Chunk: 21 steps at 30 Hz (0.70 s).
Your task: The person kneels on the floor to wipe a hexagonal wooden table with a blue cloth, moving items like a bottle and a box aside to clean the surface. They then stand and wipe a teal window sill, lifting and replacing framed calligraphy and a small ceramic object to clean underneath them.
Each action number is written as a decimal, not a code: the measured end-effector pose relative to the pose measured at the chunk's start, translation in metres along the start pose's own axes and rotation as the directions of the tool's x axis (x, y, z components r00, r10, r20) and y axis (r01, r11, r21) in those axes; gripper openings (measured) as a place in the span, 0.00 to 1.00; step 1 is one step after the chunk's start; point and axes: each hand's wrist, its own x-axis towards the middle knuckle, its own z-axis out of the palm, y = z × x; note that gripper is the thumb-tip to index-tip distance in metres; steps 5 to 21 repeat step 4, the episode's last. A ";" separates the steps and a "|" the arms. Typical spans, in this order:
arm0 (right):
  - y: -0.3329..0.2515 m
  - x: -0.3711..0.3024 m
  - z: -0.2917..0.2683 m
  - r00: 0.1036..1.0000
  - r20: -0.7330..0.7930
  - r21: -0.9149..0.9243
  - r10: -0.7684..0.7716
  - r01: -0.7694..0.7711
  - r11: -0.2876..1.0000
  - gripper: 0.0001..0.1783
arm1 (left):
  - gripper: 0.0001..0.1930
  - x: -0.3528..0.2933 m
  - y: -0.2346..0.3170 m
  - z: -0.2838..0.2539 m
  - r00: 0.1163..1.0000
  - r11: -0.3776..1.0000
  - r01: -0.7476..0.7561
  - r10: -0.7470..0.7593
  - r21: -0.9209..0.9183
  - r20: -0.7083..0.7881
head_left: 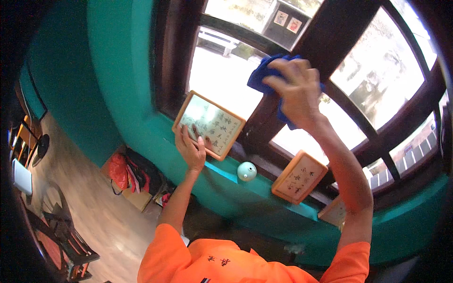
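My right hand [297,92] is raised at the window with its fingers closed over a bunched blue cloth [265,75]. The cloth lies over the dark wooden window bar [258,115], and part of it hangs below my palm. Lower and to the left, my left hand [189,150] rests with fingers apart on the lower edge and glass of a wood-framed calligraphy piece [218,123]. That frame leans on the sill against the window, and its glass mirrors my fingertips.
Along the green sill [222,170] stand a pale green round vase [247,171], a second calligraphy frame [300,177] and a third frame [334,213]. Below left lie a red bag [119,169] and dark bags [144,170]. Dark wooden chairs [71,236] stand at far left.
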 end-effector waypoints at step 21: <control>0.017 -0.072 -0.144 0.828 0.128 0.651 0.547 -0.486 0.584 0.23 | 0.27 -0.005 0.054 -0.031 0.999 0.957 -0.039 0.042 -0.286 0.005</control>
